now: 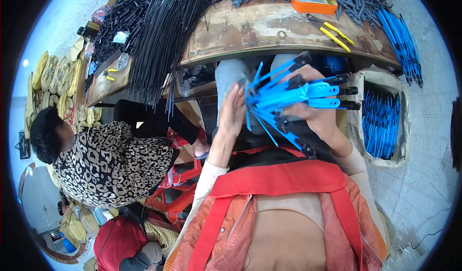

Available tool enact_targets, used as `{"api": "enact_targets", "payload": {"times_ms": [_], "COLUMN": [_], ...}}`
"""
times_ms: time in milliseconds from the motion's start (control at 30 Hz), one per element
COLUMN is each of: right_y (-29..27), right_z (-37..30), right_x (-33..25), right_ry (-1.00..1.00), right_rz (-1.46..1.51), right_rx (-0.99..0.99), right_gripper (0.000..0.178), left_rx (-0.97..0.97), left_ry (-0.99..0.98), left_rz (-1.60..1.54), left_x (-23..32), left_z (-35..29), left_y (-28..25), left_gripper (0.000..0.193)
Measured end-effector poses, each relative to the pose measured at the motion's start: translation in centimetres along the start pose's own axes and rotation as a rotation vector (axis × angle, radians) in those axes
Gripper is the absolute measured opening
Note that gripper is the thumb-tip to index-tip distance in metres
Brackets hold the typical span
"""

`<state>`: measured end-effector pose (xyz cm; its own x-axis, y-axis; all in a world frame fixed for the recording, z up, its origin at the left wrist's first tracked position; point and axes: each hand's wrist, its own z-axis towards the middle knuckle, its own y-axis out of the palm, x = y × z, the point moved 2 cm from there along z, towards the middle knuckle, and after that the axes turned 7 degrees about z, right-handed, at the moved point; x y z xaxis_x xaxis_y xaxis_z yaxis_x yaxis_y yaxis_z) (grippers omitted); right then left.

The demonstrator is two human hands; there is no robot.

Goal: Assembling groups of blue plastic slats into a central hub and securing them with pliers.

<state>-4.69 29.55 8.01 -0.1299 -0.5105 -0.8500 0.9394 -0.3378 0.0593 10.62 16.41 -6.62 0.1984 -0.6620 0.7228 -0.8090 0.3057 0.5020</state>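
Fig., L to R: co-worker in leopard-print top (113, 162) seated at far L; my left hand (233, 111) flat, fingers open, against the blue-rib bundle (284, 100) held over my lap below the counter (269, 30). My right hand (315, 112) is clamped round the bundle w/ black tips fanned R; best to keep that grip firm and square the ends w/ the L palm. Sack of blue ribs (381, 122) at R.

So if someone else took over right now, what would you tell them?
Right hand: gripping a fanned bunch of blue ribs with black tips.
Left hand: open, flat against the bunch's left ends.
On the bench: orange tray, yellow-handled pliers, black rods.
More blue ribs fill the sack at the right.
A co-worker sits to the left.
Done: one bunch is gathered in hand. Left: the sack's ribs are untouched.
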Motion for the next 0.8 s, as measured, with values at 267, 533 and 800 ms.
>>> {"api": "enact_targets", "payload": {"times_ms": [267,533,800], "right_y": [2.7,1.4,0.4], "right_z": [-1.6,-2.5,-3.0], "right_x": [4.6,7.5,8.3], "right_ry": [0.588,0.545,0.566], "right_rz": [0.401,0.357,0.335], "right_rx": [-0.149,-0.108,-0.102], "right_gripper": [0.028,0.046,0.047], "left_rx": [-0.719,-0.559,-0.475], "left_ry": [0.012,0.308,0.194], "left_rz": [0.265,0.766,0.6], "left_x": [5.7,5.8,5.3], "left_z": [-3.7,-2.5,-4.3], "left_y": [-1.5,1.9,2.4], "left_gripper": [0.036,0.021,0.015]}}
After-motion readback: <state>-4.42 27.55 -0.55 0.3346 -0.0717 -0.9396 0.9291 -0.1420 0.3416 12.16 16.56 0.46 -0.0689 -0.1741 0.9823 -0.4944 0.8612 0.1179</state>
